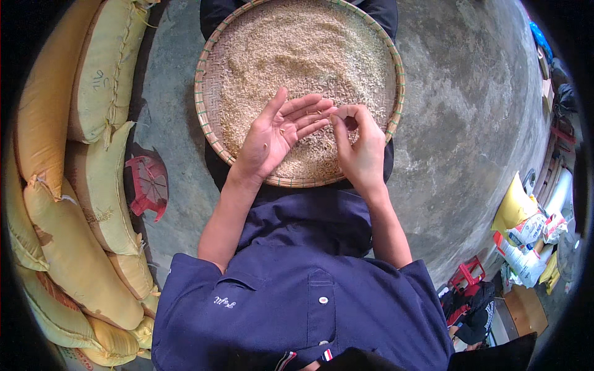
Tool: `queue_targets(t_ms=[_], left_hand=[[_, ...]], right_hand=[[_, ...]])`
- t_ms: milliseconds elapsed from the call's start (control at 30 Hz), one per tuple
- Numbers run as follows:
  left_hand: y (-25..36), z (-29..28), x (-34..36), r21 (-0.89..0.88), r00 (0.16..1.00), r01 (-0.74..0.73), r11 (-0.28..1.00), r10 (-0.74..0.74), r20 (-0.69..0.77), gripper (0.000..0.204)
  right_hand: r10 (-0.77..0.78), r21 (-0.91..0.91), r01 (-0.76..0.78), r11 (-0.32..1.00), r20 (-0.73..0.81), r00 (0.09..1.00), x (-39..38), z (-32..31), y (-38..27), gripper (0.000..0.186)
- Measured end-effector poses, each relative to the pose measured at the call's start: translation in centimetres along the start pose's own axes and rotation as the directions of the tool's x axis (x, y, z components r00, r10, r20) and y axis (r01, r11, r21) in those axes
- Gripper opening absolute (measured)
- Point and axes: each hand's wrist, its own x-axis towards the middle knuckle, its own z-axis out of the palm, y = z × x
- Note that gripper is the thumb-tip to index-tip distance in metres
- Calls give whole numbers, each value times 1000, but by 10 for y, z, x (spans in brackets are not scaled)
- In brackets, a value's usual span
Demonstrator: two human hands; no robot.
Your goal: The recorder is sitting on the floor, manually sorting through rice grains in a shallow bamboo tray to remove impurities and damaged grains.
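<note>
A round woven bamboo tray [201, 105] rests across my lap, its rim bound with green and tan strips. Pale grain [297, 52], looking like unhusked rice, is spread over most of it. My left hand [278, 133] is held palm up above the near part of the tray, fingers stretched out, with a few single grains on the palm and fingers. Close to its fingertips, my right hand [361, 142] has thumb and forefinger pinched together. Whatever sits in that pinch is too small to make out.
Stuffed yellow and tan sacks [80, 247] are piled along the left. Beside them on the concrete floor [458, 123] lies a red plastic stool [147, 184]. Bags and packages [520, 216] crowd the right edge, with another red plastic stool [467, 275] at lower right.
</note>
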Motion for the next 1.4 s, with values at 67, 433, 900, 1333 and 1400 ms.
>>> queue_targets(t_ms=[67, 433, 900, 1333, 1400], left_hand=[[1, 1, 0, -2, 1000, -3, 1000, 3, 1, 72], [2, 3, -1, -11, 1000, -18, 1000, 18, -25, 72], [-2, -5, 0, -29, 999, 51, 998, -51, 3, 72], [-1, -4, 2, -41, 998, 58, 997, -58, -1, 72], [0, -1, 2, -38, 999, 39, 998, -39, -5, 73]], right_hand=[[-21, -11, 22, 1000, 4, 1000, 1, -3, 1, 10], [31, -44, -31, 999, -9, 999, 0, -8, 3, 14], [-119, -123, 113, 986, -35, 992, 7, 2, 1, 17], [-121, -121, 118, 986, -18, 993, 7, -3, 3, 22], [-96, -114, 93, 989, -27, 995, 6, -5, 1, 21]])
